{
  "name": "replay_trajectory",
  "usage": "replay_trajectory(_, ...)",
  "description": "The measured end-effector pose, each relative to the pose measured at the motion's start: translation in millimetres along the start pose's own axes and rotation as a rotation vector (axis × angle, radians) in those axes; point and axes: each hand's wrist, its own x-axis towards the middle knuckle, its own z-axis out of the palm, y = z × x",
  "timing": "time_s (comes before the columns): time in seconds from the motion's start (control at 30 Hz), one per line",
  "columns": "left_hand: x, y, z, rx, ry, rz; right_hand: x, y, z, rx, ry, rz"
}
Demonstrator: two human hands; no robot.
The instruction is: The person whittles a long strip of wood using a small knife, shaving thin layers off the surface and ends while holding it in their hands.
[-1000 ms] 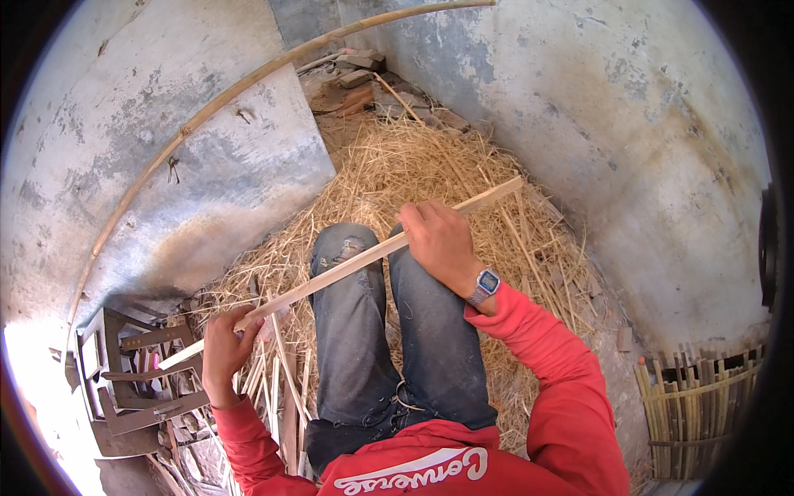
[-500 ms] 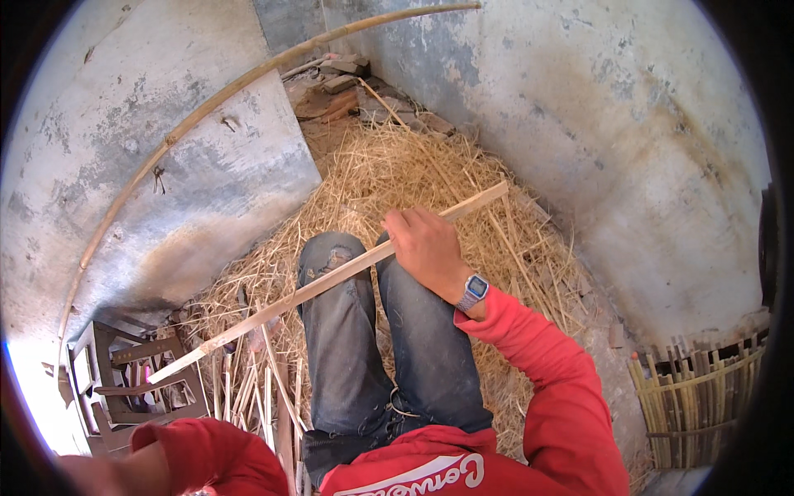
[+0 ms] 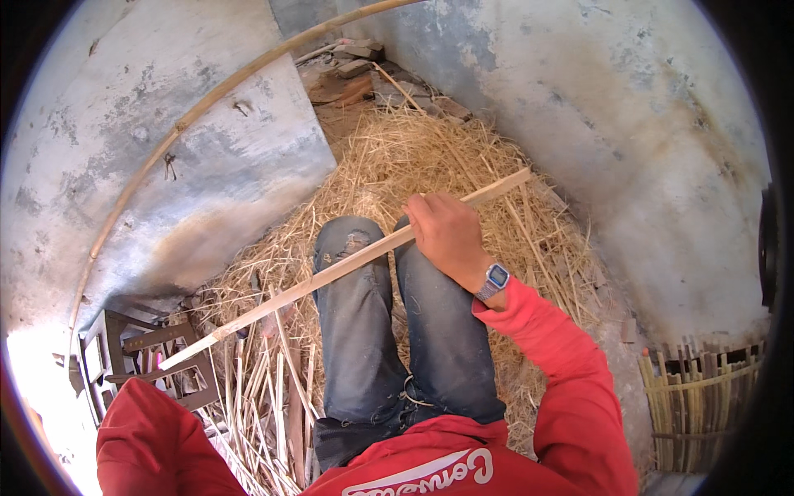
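Note:
A long, pale bamboo strip lies slanted across my knees, its far end up to the right and its near end down to the left. My right hand is closed around it toward the far end, above my right knee, and a digital watch is on that wrist. Only the red left sleeve shows at the lower left; my left hand is out of sight. Under the strip are my jeans-covered legs.
Straw and shavings cover the floor ahead. Split strips lie left of my legs, beside a dark wooden frame. A long curved pole arches along the left wall. At the right stands a slatted basket; bricks lie in the corner.
My left hand has gone out of view, leaving its bent sleeve. The whole view has shifted slightly; my right hand keeps the strip in much the same position over my knees.

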Motion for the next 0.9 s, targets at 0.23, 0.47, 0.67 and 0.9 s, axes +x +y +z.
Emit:
replay_trajectory(0.23,11,9,-3,-0.010,-0.026,0.021,10,-4,2,0.053,0.008,0.011)
replay_trajectory(0.47,40,-2,-3,-0.045,-0.274,0.037,3,19,-5,0.134,0.031,0.141)
replay_trajectory(0.67,-70,-91,35,0.030,-1.276,-0.417,12,20,-13,0.153,0.029,0.123)
replay_trajectory(0.9,-88,-27,102,-0.150,-0.972,-0.515,13,12,-55,0.413,0.465,0.169)
